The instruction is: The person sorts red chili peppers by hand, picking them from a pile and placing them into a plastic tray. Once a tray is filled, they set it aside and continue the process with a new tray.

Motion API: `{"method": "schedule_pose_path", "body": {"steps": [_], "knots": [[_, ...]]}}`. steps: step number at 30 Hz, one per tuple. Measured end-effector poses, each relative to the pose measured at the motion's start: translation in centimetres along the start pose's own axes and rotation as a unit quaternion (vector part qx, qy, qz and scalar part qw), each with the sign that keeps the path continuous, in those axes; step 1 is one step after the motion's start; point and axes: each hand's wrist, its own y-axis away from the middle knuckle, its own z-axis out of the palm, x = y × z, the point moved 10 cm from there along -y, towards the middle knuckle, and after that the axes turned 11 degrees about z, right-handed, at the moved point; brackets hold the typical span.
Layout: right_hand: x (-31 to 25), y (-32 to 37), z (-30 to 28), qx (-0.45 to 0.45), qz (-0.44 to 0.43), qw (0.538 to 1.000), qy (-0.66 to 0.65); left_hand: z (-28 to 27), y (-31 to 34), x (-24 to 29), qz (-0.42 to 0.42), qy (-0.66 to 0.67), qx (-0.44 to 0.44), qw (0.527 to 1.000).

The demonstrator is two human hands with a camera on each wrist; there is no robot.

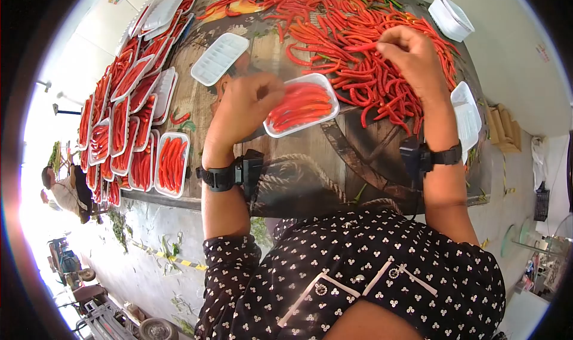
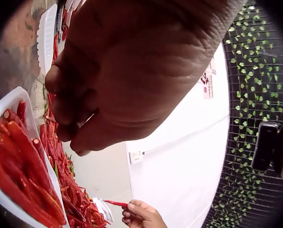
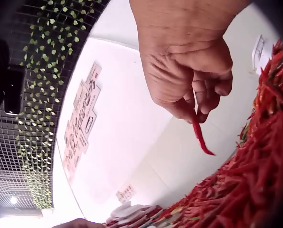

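Observation:
My right hand pinches one red chili pepper between thumb and fingers, above the near right side of a large chili heap. The pepper's tip points down in the right wrist view. A white foam tray with a layer of red chilies lies at the middle of the table. My left hand is over this tray's left edge in the head view, slightly blurred. Its fingers bend loosely toward the thumb, and nothing shows between them.
Filled chili trays are stacked along the table's left side. An unfilled white tray lies beyond my left hand. More white trays stand at the far right corner, and another tray sits by my right forearm.

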Motion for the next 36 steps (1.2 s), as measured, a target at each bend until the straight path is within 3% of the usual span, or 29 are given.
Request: {"method": "schedule_pose_path", "body": {"steps": [8,17,20,22,25,36], "knots": [[0.3,0.9,10.3,-0.102,0.028,0.994,0.003,0.3,-0.1,-0.6,-0.014,0.101,0.042,0.994],[1.1,1.2,11.8,-0.137,0.048,0.989,-0.030,0.0,-0.1,-0.2,-0.008,0.014,0.020,1.000],[1.3,1.4,12.1,-0.134,0.032,0.990,0.037,-0.1,-0.1,-0.3,-0.014,0.013,0.029,0.999],[0.9,1.6,12.5,-0.133,-0.026,0.988,0.069,-0.1,-0.3,0.1,0.029,-0.018,0.030,0.999],[1.0,1.9,13.0,-0.154,-0.017,0.977,0.150,0.2,-0.4,0.0,0.025,-0.053,0.010,0.998],[0.6,2.0,13.0,-0.132,-0.085,0.966,0.205,1.4,-0.4,-1.1,0.000,-0.072,-0.019,0.997]]}}
